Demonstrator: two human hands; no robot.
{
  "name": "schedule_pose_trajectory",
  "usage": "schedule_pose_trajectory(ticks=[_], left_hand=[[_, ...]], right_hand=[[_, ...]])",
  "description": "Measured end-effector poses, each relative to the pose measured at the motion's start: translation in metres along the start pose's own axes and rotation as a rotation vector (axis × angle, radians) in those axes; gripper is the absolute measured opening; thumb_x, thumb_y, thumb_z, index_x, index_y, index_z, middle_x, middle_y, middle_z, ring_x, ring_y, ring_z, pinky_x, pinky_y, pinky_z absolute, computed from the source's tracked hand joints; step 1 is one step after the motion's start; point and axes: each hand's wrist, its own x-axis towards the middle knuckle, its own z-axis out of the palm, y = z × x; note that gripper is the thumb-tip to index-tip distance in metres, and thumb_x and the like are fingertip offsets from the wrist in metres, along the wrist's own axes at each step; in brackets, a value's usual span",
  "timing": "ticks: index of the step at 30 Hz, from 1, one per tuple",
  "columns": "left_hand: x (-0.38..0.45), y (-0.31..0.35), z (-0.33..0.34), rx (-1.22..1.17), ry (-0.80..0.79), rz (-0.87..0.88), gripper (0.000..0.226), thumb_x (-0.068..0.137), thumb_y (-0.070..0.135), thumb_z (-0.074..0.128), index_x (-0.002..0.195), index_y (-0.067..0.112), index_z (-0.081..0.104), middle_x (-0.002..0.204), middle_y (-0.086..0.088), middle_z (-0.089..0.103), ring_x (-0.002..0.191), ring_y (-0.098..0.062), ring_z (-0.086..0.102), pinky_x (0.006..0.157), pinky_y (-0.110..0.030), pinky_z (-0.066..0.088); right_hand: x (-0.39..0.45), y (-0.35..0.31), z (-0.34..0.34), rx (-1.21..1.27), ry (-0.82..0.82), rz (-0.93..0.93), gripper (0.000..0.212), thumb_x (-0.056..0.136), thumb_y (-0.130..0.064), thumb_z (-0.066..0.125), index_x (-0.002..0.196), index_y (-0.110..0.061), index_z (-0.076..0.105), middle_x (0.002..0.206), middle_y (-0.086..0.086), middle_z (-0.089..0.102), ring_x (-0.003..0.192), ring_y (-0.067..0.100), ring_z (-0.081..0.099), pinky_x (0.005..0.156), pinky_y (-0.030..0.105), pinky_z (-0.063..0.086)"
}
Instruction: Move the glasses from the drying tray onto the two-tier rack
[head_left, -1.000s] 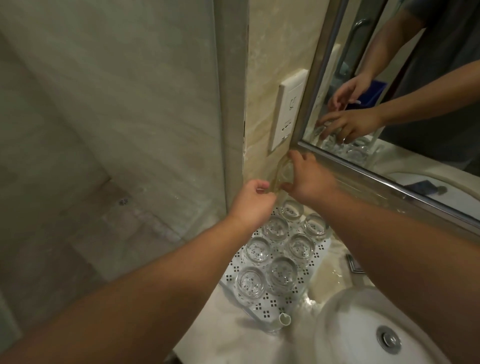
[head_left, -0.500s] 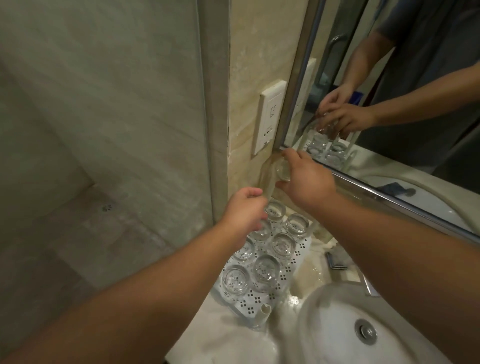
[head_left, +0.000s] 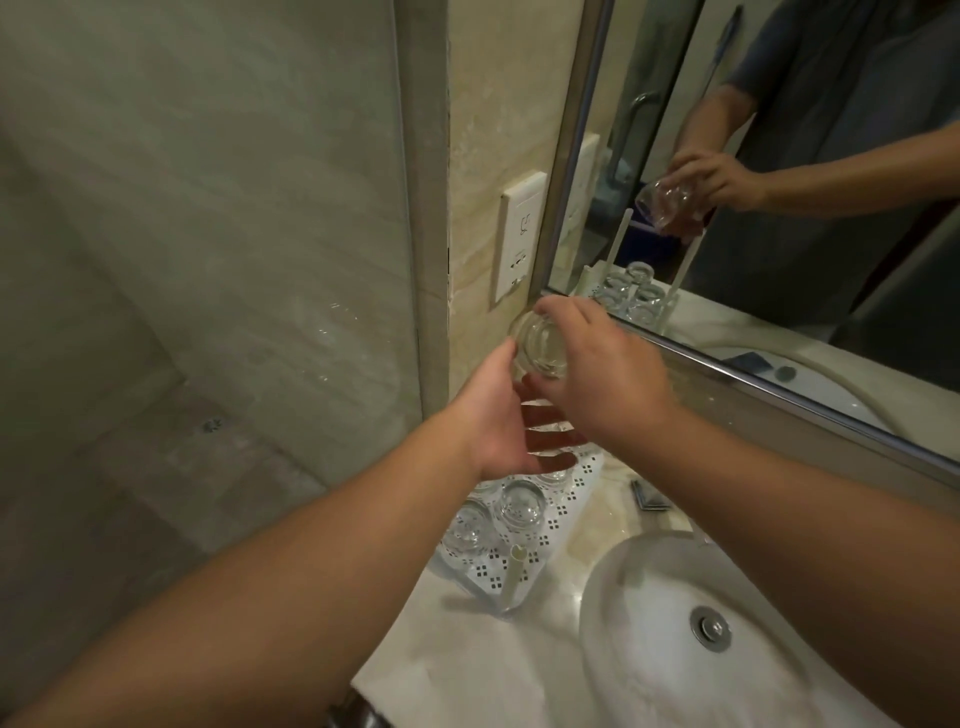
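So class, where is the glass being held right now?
In the head view, the glass is gripped by the right hand, raised above the tray, just below the wall socket.

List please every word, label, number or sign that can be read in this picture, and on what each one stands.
No text can be read.
Wall socket plate: a small dark mark near its top, too blurred to read.
Glass held by the right hand: no print visible.

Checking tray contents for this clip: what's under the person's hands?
Under the left hand and right hand, which grips a glass, the perforated drying tray shows upturned glasses; the hands hide its far part.
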Motion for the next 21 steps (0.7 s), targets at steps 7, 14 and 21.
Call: schedule_pose_trajectory(ticks=[7, 14, 21], left_hand=[[-0.035, 0.003, 0.014, -0.14, -0.097, -0.07, 0.111, 0.062, 0.094, 0.05, 0.127, 0.004, 0.061, 0.102, -0.018, 0.073, 0.094, -0.038, 0.072, 0.081, -0.049, 0.056], [-0.048, 0.004, 0.021, -0.062, -0.054, -0.049, 0.106, 0.058, 0.078, 0.075, 0.131, 0.004, 0.057, 0.119, -0.019, 0.07, 0.101, -0.039, 0.071, 0.084, -0.053, 0.056], [-0.052, 0.007, 0.02, 0.119, -0.019, 0.194, 0.06, 0.072, 0.059, 0.078, 0.112, 0.015, 0.069, 0.095, -0.009, 0.077, 0.081, -0.028, 0.076, 0.065, -0.036, 0.059]], right_hand=[[-0.024, -0.016, -0.029, 0.01, 0.061, -0.056, 0.063, 0.073, -0.039, 0.079, 0.127, -0.032, 0.048, 0.124, -0.01, 0.051, 0.075, 0.016, 0.062, 0.05, 0.034, 0.052], [-0.046, -0.024, -0.029, 0.162, 0.086, -0.005, 0.071, 0.071, -0.025, 0.083, 0.126, -0.035, 0.04, 0.142, -0.008, 0.035, 0.076, 0.015, 0.059, 0.054, 0.037, 0.055], [-0.058, -0.024, -0.032, 0.556, 0.088, 0.072, 0.084, 0.07, -0.035, 0.082, 0.136, -0.048, 0.031, 0.161, -0.016, 0.007, 0.117, 0.0, 0.04, 0.079, 0.013, 0.045]])
